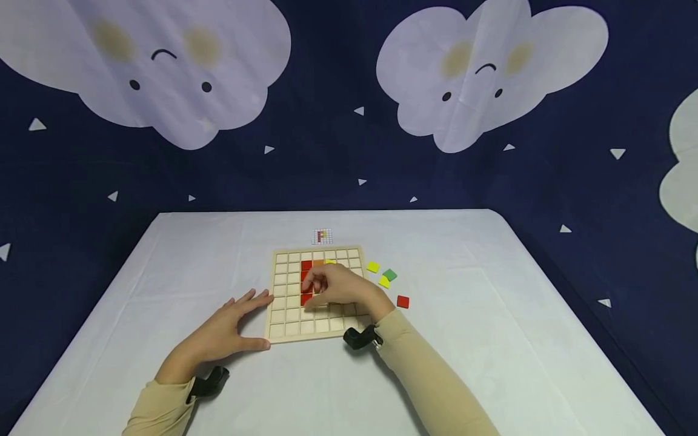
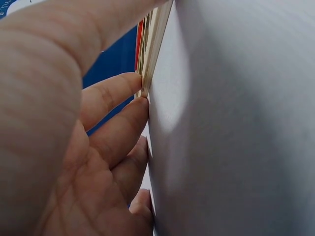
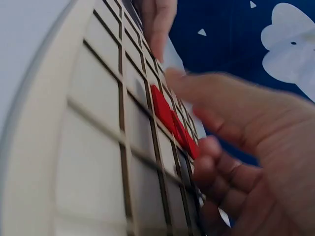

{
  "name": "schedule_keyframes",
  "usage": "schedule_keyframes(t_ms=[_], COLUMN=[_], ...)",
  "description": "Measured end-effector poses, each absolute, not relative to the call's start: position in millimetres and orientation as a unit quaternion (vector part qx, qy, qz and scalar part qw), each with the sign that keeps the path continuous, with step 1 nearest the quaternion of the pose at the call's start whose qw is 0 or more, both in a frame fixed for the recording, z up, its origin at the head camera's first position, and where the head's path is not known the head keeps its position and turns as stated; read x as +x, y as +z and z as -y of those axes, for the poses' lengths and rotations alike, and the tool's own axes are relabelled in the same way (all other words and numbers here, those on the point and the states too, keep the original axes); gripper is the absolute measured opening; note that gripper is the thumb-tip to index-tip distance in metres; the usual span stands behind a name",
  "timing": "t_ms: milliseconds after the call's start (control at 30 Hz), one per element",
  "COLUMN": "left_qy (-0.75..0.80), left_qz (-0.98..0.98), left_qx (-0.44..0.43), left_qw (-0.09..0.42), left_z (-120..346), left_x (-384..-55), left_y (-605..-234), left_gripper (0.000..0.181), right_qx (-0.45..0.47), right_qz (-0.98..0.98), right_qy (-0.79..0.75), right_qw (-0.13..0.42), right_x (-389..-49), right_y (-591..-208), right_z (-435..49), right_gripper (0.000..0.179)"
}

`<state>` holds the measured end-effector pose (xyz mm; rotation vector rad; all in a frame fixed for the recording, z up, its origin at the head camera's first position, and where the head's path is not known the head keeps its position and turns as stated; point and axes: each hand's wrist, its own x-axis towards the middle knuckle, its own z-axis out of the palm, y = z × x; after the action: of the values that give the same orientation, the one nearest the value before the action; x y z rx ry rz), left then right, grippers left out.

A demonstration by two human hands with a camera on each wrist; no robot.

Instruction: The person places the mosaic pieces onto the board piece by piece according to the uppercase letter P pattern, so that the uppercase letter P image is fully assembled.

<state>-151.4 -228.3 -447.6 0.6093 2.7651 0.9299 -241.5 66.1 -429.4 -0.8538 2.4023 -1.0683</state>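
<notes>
A wooden grid board (image 1: 291, 330) lies on the white table. Its column of red tiles (image 1: 306, 300) runs down from the top left of an orange tile (image 1: 318, 263) and a partly covered yellow tile (image 1: 330, 261). My right hand (image 1: 340, 284) is over the board, thumb and index finger spread apart beside the red tiles (image 3: 162, 108), its other fingers bent in. The hand hides several squares. My left hand (image 1: 220, 330) rests at the board's left side with fingers spread; in the left wrist view its fingertips (image 2: 140, 101) touch the board's edge (image 2: 156, 44).
Right of the board lie loose tiles: a yellow tile (image 1: 373, 266), a green tile (image 1: 389, 275) overlapping another yellow tile (image 1: 384, 282), and a red tile (image 1: 403, 301). A small pattern card (image 1: 322, 236) lies behind the board. A dark blue cloth (image 1: 327, 151) with clouds hangs beyond.
</notes>
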Motion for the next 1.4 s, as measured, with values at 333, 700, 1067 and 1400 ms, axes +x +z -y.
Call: schedule_keyframes(t_ms=[333, 700, 1067, 1400], left_qy=[0.304, 0.307, 0.308, 0.31], left_qz=[-0.928, -0.927, -0.927, -0.926], left_qx=[0.201, 0.197, 0.197, 0.197], left_qw=[0.082, 0.084, 0.083, 0.082], left_z=[225, 228, 229, 227], left_x=[-152, -152, -152, -151], left_y=[-450, -452, -453, -452], left_gripper=[0.094, 0.096, 0.095, 0.095], right_qx=[-0.288, -0.238, -0.191, -0.192], right_qz=[-0.856, -0.888, -0.893, -0.897], right_qy=[-0.402, -0.371, -0.374, -0.372], right_qw=[0.148, 0.131, 0.162, 0.145], right_x=[-250, -241, -230, -218], right_y=[-416, -419, -432, -436], right_z=[-133, -208, -251, -262], right_gripper=[0.032, 0.031, 0.035, 0.038])
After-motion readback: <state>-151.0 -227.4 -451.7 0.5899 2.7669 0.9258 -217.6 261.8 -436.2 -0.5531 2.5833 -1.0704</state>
